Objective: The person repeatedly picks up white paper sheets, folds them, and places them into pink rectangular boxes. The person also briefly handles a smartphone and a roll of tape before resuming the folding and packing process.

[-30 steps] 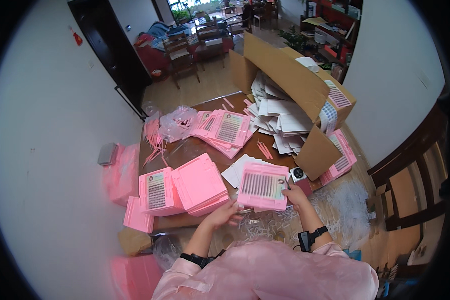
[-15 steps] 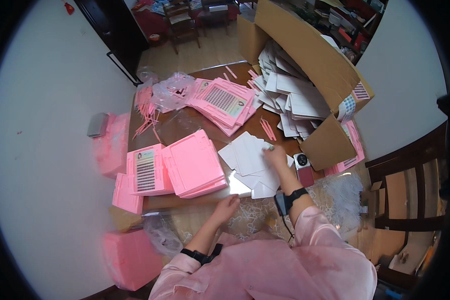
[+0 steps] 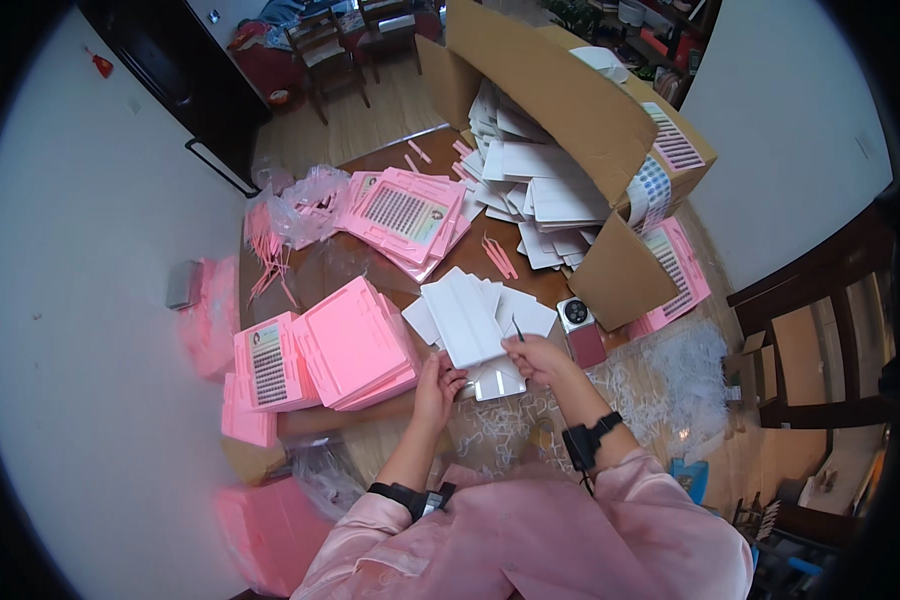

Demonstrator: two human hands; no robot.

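A flat white rectangular case is tilted up at the table's near edge, above several other loose white pieces. My left hand is closed at its lower left corner. At the lower right corner is my right hand, closed on a thin dark pointed tool that sticks up past the fingers. Whether the right fingers also pinch the case is hard to see. Left of my hands stands a stack of pink trays, beside another pink tray with rows of dark lash clusters.
A large cardboard box spills white cases at the far right. Pink tweezers and a phone lie nearer. More pink trays, a clear plastic bag and pink strips occupy the far left.
My right hand has drawn back toward me, and the white case has tilted up from the pile. The left hand has moved up to its corner. The view has shifted slightly.
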